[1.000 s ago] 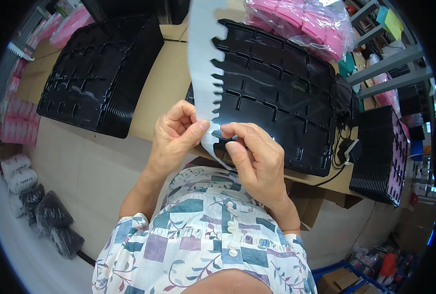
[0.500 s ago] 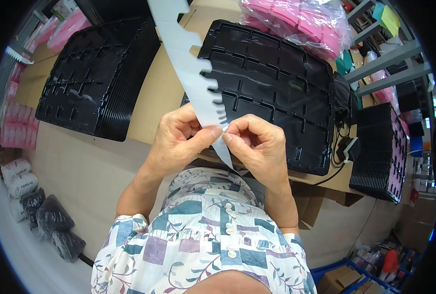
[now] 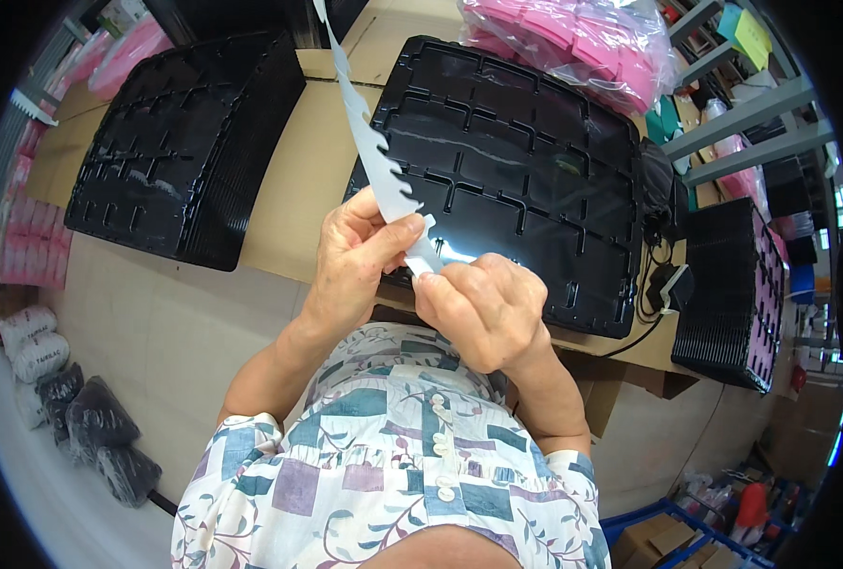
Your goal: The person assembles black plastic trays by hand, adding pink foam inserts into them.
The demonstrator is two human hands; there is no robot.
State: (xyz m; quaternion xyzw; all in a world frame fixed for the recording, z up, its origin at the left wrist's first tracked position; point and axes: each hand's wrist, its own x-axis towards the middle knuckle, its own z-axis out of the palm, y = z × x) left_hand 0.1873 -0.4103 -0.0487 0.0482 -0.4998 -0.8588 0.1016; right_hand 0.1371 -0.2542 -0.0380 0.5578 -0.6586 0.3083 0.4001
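A long white strip [image 3: 380, 171] with a row of notches along one edge runs up and away from my hands, its far end narrow and turned edge-on. My left hand [image 3: 348, 261] pinches it between thumb and fingers near its lower end. Just below, my right hand [image 3: 486, 308] is closed, thumb and forefinger at the strip's folded bottom part. The right fingertips are partly hidden behind the knuckles. Directly beyond both hands lies a black moulded plastic tray [image 3: 516, 175] with raised ridges, on a cardboard-covered surface [image 3: 284, 185].
A tall stack of black trays [image 3: 184, 152] stands at the left, another stack [image 3: 730, 294] at the right. Pink pieces in clear plastic [image 3: 573, 47] lie beyond the middle tray. A black cable [image 3: 641, 337] runs beside it. Wrapped bundles [image 3: 99, 412] sit on the floor at lower left.
The strip has turned more edge-on, and its lower end is now bent up between my hands. My right hand has rolled over, knuckles up, and moved slightly down.
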